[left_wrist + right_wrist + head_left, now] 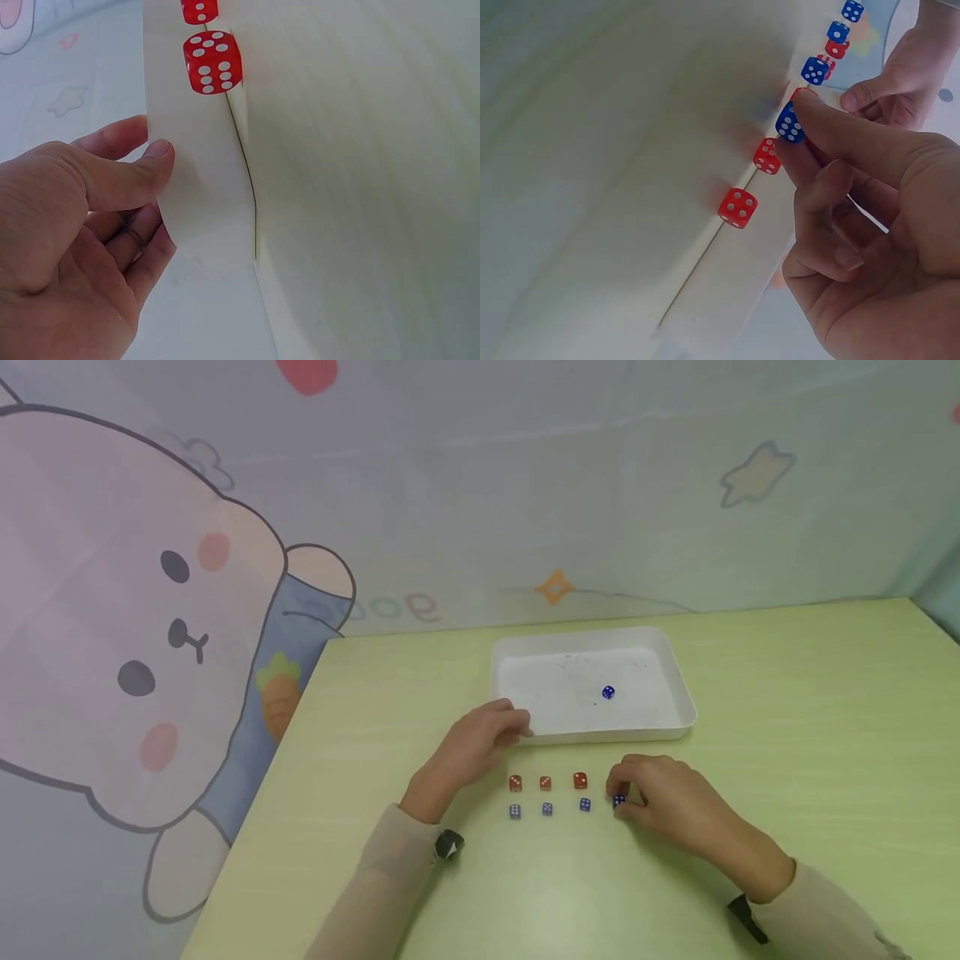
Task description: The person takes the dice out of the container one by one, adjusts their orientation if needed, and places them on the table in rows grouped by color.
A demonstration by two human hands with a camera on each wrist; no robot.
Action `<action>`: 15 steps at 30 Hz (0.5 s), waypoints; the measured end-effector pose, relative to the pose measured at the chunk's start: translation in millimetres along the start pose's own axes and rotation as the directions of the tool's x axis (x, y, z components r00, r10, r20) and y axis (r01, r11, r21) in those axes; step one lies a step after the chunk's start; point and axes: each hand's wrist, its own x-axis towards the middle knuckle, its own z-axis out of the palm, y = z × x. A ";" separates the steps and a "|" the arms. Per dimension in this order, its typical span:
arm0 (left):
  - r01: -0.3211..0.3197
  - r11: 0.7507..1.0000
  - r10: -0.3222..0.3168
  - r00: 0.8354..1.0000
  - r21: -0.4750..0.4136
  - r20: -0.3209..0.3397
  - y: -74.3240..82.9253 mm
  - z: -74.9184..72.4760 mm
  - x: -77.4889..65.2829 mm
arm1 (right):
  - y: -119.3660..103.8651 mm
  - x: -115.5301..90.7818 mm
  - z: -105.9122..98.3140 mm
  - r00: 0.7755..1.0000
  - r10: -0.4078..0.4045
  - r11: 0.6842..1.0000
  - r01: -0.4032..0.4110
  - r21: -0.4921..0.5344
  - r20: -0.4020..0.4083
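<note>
My right hand (671,797) pinches a blue die (790,122) between thumb and finger, close over the table at the right end of a row of blue dice. Three other blue dice, one of them (547,809) in the middle, lie to its left. Just behind runs a row of red dice, including one red die (581,781) beside my right fingers; two more show past the hand in the right wrist view, the nearer red die (737,208) apart from it. With thumb against the wall and fingers behind it, my left hand (480,739) grips the white tray (202,217) at its front left corner.
Inside the tray, right of its middle, lies one blue die (608,692). The light green table (810,710) meets a printed cloth wall (600,485) at the back. Black straps circle both wrists.
</note>
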 end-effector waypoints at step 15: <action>0.037 0.999 -0.037 0.999 -0.022 0.035 4.8 -0.4 3.5 | 4.9 -3.2 1.0 1.000 -0.003 1.000 0.003 -0.014 0.004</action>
